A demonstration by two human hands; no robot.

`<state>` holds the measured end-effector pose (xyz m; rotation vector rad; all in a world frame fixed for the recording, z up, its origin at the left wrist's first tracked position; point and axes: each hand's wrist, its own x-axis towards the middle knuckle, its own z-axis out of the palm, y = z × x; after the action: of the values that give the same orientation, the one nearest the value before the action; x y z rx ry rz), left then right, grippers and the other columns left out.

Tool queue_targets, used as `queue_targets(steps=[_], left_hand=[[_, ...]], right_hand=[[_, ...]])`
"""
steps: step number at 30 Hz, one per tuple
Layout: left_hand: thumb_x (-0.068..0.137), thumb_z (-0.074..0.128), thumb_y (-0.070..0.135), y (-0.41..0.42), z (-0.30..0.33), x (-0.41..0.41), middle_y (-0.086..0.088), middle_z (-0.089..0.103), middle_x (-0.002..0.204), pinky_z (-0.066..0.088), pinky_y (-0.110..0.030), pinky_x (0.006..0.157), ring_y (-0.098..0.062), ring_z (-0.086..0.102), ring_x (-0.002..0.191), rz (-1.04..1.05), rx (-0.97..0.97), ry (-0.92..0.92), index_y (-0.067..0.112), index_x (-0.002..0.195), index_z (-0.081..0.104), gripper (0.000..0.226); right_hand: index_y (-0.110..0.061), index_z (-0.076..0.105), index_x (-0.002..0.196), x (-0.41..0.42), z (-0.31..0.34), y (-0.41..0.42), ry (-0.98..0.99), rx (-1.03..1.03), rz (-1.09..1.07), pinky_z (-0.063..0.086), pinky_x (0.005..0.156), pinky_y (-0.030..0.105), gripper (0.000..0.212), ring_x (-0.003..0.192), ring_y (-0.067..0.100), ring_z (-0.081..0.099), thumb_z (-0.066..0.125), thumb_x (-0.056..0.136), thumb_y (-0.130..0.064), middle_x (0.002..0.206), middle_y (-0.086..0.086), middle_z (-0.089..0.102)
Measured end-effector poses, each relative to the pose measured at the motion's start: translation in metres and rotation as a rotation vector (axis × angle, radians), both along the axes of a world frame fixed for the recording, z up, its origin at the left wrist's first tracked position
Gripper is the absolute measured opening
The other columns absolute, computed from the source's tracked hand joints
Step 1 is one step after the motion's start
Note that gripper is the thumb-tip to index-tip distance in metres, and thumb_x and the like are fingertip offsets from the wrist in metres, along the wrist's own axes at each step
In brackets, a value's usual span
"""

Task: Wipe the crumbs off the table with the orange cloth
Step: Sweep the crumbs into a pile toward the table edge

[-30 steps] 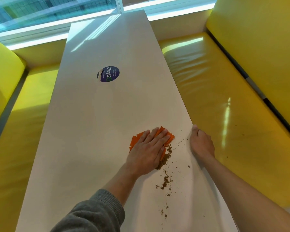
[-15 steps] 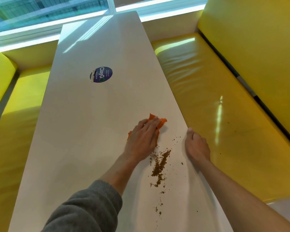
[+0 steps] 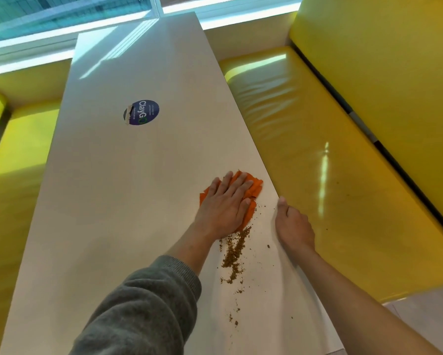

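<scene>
My left hand [image 3: 224, 206] lies flat with straight fingers on the orange cloth [image 3: 253, 194], pressing it onto the white table [image 3: 118, 201] close to the right edge. Brown crumbs [image 3: 234, 254] trail in a line from the cloth's near corner toward me, with a few specks scattered to the right. My right hand [image 3: 293, 225] sits at the table's right edge, thumb on top along the edge. Its fingers reach below the edge and are hidden.
A round dark-blue sticker [image 3: 141, 112] is stuck mid-table. Yellow padded bench seats run along both sides [image 3: 343, 188] [image 3: 15, 175], with a yellow backrest [image 3: 394, 60] at right. A window [image 3: 61, 11] lies beyond the far end.
My left hand has slid the cloth toward the right edge, and more orange now shows past the fingers. The crumb line stays just below the cloth. The right hand stays at the edge.
</scene>
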<state>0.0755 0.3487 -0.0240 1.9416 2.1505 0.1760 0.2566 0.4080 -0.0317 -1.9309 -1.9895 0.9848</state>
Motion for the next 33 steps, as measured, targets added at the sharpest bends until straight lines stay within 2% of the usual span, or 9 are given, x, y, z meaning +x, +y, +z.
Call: queue_targets(steps=[8, 12, 15, 18, 21, 23, 25, 33], left_hand=[[0.108, 0.009, 0.049, -0.029, -0.002, 0.026, 0.013, 0.006, 0.170, -0.001, -0.046, 0.128, -0.015, -0.009, 0.157, -0.192, 0.032, 0.032, 0.035, 0.160, 0.017, 0.055], [0.109, 0.014, 0.045, -0.047, -0.002, 0.042, 0.012, 0.011, 0.169, 0.001, -0.046, 0.128, -0.016, -0.007, 0.157, -0.250, 0.043, 0.017, 0.036, 0.160, 0.019, 0.052], [0.109, 0.016, 0.044, -0.055, -0.001, 0.050, 0.012, 0.011, 0.170, -0.001, -0.046, 0.128, -0.016, -0.007, 0.158, -0.273, 0.026, 0.012, 0.037, 0.159, 0.020, 0.051], [0.109, 0.016, 0.044, -0.059, 0.003, 0.053, 0.013, 0.014, 0.169, -0.002, -0.044, 0.128, -0.015, -0.006, 0.157, -0.266, 0.000, -0.056, 0.038, 0.158, 0.024, 0.050], [0.109, 0.025, 0.040, -0.057, 0.009, 0.051, 0.014, 0.027, 0.165, 0.008, -0.042, 0.129, -0.012, 0.008, 0.157, -0.218, 0.008, -0.228, 0.036, 0.153, 0.034, 0.045], [0.108, 0.030, 0.040, -0.057, 0.016, 0.044, 0.014, 0.041, 0.157, 0.028, -0.040, 0.124, -0.008, 0.029, 0.150, -0.129, 0.061, -0.347, 0.038, 0.149, 0.038, 0.041], [0.108, 0.032, 0.040, -0.058, 0.022, 0.032, 0.013, 0.050, 0.149, 0.041, -0.038, 0.115, -0.007, 0.044, 0.139, -0.044, 0.122, -0.371, 0.038, 0.146, 0.040, 0.039], [0.104, 0.027, 0.044, -0.086, 0.023, -0.023, 0.003, 0.063, 0.133, 0.044, -0.039, 0.100, -0.017, 0.048, 0.120, 0.210, 0.268, -0.324, 0.028, 0.141, 0.051, 0.047]], right_hand=[[-0.011, 0.064, 0.118, 0.012, -0.001, -0.013, 0.026, -0.010, -0.027, 0.042, 0.093, 0.046, 0.076, 0.108, 0.038, 0.056, 0.009, 0.099, -0.059, 0.116, 0.019, 0.064], [-0.010, 0.067, 0.108, 0.019, 0.000, -0.020, 0.060, -0.013, -0.048, 0.042, 0.090, 0.045, 0.075, 0.105, 0.037, 0.056, 0.011, 0.099, -0.058, 0.113, 0.019, 0.065], [-0.007, 0.066, 0.107, 0.024, 0.003, -0.026, 0.108, -0.041, -0.099, 0.040, 0.090, 0.044, 0.075, 0.107, 0.037, 0.056, 0.013, 0.099, -0.059, 0.115, 0.020, 0.064], [-0.008, 0.067, 0.101, 0.029, 0.005, -0.031, 0.154, -0.060, -0.123, 0.042, 0.090, 0.044, 0.075, 0.104, 0.036, 0.057, 0.013, 0.098, -0.061, 0.111, 0.019, 0.065], [-0.007, 0.067, 0.101, 0.034, 0.005, -0.035, 0.141, -0.059, -0.121, 0.044, 0.091, 0.046, 0.079, 0.103, 0.037, 0.057, 0.011, 0.097, -0.063, 0.109, 0.019, 0.065], [-0.005, 0.066, 0.104, 0.037, 0.004, -0.038, 0.100, -0.040, -0.092, 0.044, 0.091, 0.046, 0.078, 0.102, 0.037, 0.056, 0.011, 0.098, -0.061, 0.111, 0.021, 0.064], [-0.005, 0.065, 0.103, 0.038, 0.004, -0.040, 0.061, -0.026, -0.051, 0.044, 0.090, 0.046, 0.075, 0.100, 0.038, 0.056, 0.012, 0.099, -0.058, 0.111, 0.021, 0.063], [-0.009, 0.063, 0.104, 0.049, 0.001, -0.049, 0.027, -0.030, 0.006, 0.043, 0.089, 0.046, 0.075, 0.097, 0.035, 0.054, 0.008, 0.098, -0.059, 0.107, 0.015, 0.064]])
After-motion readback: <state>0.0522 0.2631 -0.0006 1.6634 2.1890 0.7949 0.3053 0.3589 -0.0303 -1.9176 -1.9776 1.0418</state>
